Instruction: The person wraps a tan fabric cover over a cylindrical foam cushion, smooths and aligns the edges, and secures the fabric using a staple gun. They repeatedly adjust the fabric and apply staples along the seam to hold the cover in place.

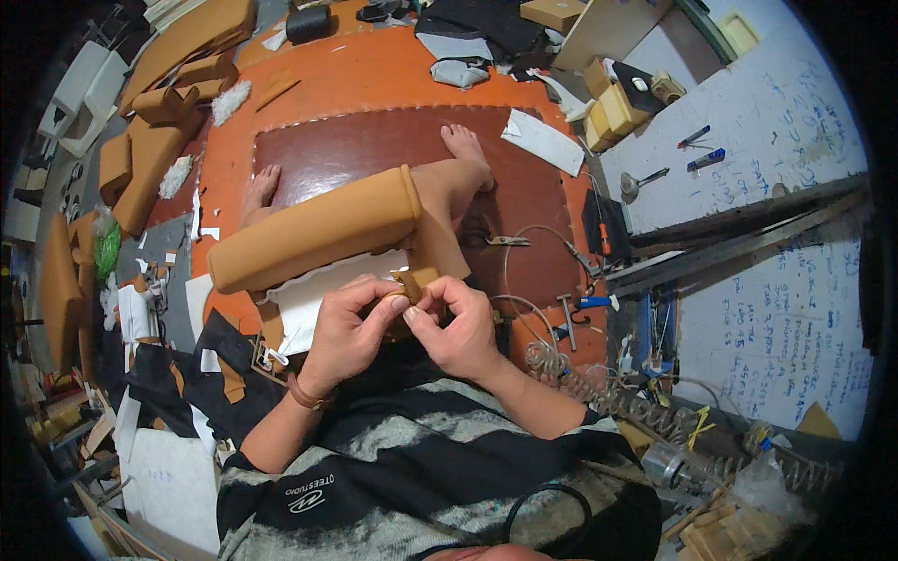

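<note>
A long tan padded upholstery piece (313, 229) lies slantwise across my lap, its piped edge toward the right. White lining fabric (304, 309) hangs from its near side. Close to my body, my left hand (351, 329) pinches a small tan strip of upholstery material (409, 284) between thumb and fingers. My right hand (455, 327) pinches the same strip from the other side, the fingertips of both hands almost touching. The strip's lower end is hidden by my fingers. I cannot tell whether it is joined to the padded piece.
Metal scissors (508, 241) lie on the dark red mat, right of my leg. An orange-handled screwdriver (604, 239) and a coiled air hose (636, 402) are farther right. Several tan padded pieces (154, 168) are piled at left. Black fabric scraps (220, 365) lie near my left arm.
</note>
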Available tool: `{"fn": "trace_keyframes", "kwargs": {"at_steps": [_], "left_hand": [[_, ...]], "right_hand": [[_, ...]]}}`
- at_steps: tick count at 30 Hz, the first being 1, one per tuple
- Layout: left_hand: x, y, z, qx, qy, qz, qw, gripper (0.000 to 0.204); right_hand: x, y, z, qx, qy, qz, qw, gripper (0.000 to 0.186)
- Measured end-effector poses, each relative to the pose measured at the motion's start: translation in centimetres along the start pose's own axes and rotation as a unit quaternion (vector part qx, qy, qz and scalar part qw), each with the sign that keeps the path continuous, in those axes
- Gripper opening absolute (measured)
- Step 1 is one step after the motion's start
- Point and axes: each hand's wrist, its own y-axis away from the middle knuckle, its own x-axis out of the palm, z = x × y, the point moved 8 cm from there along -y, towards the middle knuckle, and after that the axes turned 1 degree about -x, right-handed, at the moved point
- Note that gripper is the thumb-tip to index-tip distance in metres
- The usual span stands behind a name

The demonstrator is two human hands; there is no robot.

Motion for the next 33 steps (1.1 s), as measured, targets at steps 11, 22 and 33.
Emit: {"fn": "trace_keyframes", "kwargs": {"at_steps": [11, 22, 33], "left_hand": [[0.5, -0.2, 0.2, 0.098, -0.005, 0.150, 0.984, 0.016], [-0.5, -0.2, 0.6, 0.087, 0.012, 0.138, 0.987, 0.018], [-0.7, -0.5, 2.7, -0.078, -0.005, 0.087, 0.993, 0.015]], "right_hand": [[-15.3, -1.9, -6.1, 0.035, 0.256, -0.111, 0.960, 0.069], [0.2, -10.8, -7.3, -0.029, -0.005, 0.160, 0.987, 0.082], [0.1, -12.5, -9.0, 0.007, -0.022, 0.162, 0.987, 0.071]]}}
